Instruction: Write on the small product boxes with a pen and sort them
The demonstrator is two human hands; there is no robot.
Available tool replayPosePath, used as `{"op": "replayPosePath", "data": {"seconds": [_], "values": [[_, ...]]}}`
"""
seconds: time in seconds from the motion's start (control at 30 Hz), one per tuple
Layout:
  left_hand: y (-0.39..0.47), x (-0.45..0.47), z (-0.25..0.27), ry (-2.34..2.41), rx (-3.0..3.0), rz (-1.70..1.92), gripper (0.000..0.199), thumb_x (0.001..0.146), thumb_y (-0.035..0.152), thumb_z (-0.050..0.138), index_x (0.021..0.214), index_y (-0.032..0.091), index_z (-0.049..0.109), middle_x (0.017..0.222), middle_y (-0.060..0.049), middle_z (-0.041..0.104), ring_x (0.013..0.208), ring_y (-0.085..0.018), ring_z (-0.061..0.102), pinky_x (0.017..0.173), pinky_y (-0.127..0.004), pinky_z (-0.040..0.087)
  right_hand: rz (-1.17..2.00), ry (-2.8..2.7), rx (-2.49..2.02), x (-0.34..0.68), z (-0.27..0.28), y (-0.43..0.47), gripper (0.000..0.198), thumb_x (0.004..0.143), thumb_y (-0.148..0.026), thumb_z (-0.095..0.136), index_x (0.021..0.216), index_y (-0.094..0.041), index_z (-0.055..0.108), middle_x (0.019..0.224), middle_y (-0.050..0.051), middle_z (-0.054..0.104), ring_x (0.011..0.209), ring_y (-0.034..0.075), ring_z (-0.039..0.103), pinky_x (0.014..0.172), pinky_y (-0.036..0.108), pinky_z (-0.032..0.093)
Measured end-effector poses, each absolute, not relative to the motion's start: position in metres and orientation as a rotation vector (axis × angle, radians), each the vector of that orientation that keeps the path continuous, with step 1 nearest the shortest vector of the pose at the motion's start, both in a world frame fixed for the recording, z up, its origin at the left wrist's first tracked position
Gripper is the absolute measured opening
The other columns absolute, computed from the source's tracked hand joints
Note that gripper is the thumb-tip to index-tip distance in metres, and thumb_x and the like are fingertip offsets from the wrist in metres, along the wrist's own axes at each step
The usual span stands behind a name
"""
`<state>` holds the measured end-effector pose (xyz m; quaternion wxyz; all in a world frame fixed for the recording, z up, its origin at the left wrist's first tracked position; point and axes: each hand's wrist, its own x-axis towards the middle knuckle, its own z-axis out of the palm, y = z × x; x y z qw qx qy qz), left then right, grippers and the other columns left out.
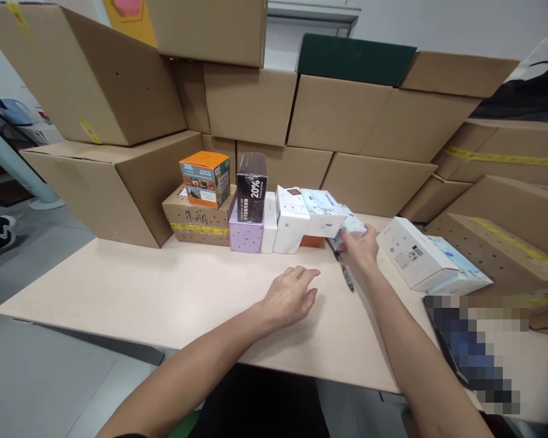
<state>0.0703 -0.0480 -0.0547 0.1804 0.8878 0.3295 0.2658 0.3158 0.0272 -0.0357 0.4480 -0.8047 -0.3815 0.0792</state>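
My right hand (361, 248) is closed on a blue-and-white patterned box (354, 225) at the right end of a row of boxes. My left hand (293, 295) hovers over or rests on the table in front of the row, fingers apart and nothing in it. Left of the held box, another blue-and-white box (323, 213) lies above an orange box (313, 241), beside a white box (288, 225). A dark brown box (252, 185) stands on a lilac box (245, 236). A slim black pen-like object (346, 274) lies near my right wrist.
An orange-topped box (205, 179) sits on a taped carton (196, 216) at left. Large cartons (256, 103) wall the back and sides. To the right lie a white box (413, 252), a blue-and-white pack (461, 267) and a dark flat device (466, 347), partly pixelated.
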Motion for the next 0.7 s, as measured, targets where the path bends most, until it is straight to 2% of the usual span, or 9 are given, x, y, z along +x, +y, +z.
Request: {"op": "replayPosePath", "data": {"seconds": [0.1,0.2,0.27,0.33,0.4,0.5,0.6,0.7], "values": [[-0.049,0.07,-0.054,0.932,2.561,0.725,0.039,0.094,0.026,0.049,0.133,0.018,0.051,0.119,-0.01,0.065,0.112,-0.028,0.06,0.096,-0.043,0.052,0.213,-1.017,-1.986,0.309,-0.043,0.025,0.091,0.07,-0.054,0.069,0.146,-0.012,0.041,0.135,0.022,0.058,0.121,0.032,0.055,0.103,0.044,0.041],[-0.051,0.071,-0.052,0.901,2.605,0.709,0.038,0.095,0.025,0.048,0.132,0.017,0.052,0.117,-0.011,0.065,0.109,-0.028,0.061,0.095,-0.044,0.053,0.25,-1.128,-1.959,0.316,-0.043,0.016,0.087,0.07,-0.058,0.069,0.142,-0.014,0.048,0.126,0.018,0.064,0.112,0.031,0.06,0.099,0.042,0.045],[-0.051,0.071,-0.051,0.893,2.618,0.695,0.038,0.095,0.024,0.048,0.132,0.017,0.052,0.117,-0.012,0.066,0.109,-0.028,0.062,0.094,-0.044,0.053,0.265,-1.183,-1.935,0.328,-0.038,0.007,0.078,0.073,-0.059,0.066,0.136,-0.014,0.055,0.113,0.015,0.07,0.1,0.028,0.064,0.093,0.041,0.048],[-0.052,0.071,-0.051,0.896,2.629,0.673,0.037,0.095,0.024,0.048,0.131,0.018,0.053,0.117,-0.011,0.066,0.109,-0.027,0.062,0.093,-0.043,0.053,0.205,-1.177,-1.928,0.345,-0.029,-0.005,0.065,0.079,-0.056,0.06,0.127,-0.013,0.062,0.108,0.014,0.07,0.098,0.027,0.064,0.093,0.042,0.046],[-0.052,0.071,-0.051,0.889,2.651,0.648,0.034,0.095,0.023,0.047,0.128,0.018,0.055,0.116,-0.011,0.066,0.107,-0.027,0.062,0.091,-0.043,0.054,-0.045,-1.101,-1.994,0.364,-0.018,-0.02,0.055,0.082,-0.049,0.056,0.122,-0.012,0.064,0.118,0.018,0.065,0.111,0.031,0.057,0.1,0.047,0.039],[-0.052,0.072,-0.051,0.871,2.678,0.612,0.032,0.095,0.023,0.045,0.124,0.018,0.058,0.115,-0.011,0.067,0.105,-0.027,0.062,0.09,-0.042,0.054,-0.431,-0.946,-2.226,0.389,-0.008,-0.044,0.06,0.081,-0.049,0.057,0.126,-0.009,0.061,0.137,0.029,0.049,0.129,0.041,0.038,0.099,0.057,0.03],[-0.052,0.072,-0.051,0.866,2.691,0.59,0.032,0.096,0.024,0.045,0.123,0.017,0.06,0.114,-0.011,0.067,0.103,-0.027,0.062,0.089,-0.042,0.054,-0.377,-0.89,-2.443,0.403,-0.009,-0.058,0.064,0.082,-0.049,0.057,0.125,-0.001,0.061,0.131,0.039,0.049,0.127,0.048,0.037,0.092,0.062,0.028],[-0.052,0.072,-0.051,0.867,2.699,0.579,0.031,0.095,0.024,0.045,0.121,0.017,0.061,0.113,-0.011,0.067,0.103,-0.027,0.062,0.09,-0.042,0.054,-0.313,-0.934,-2.445,0.404,-0.009,-0.062,0.053,0.083,-0.04,0.054,0.119,-0.004,0.066,0.121,0.034,0.058,0.123,0.045,0.041,0.09,0.059,0.028]]}}
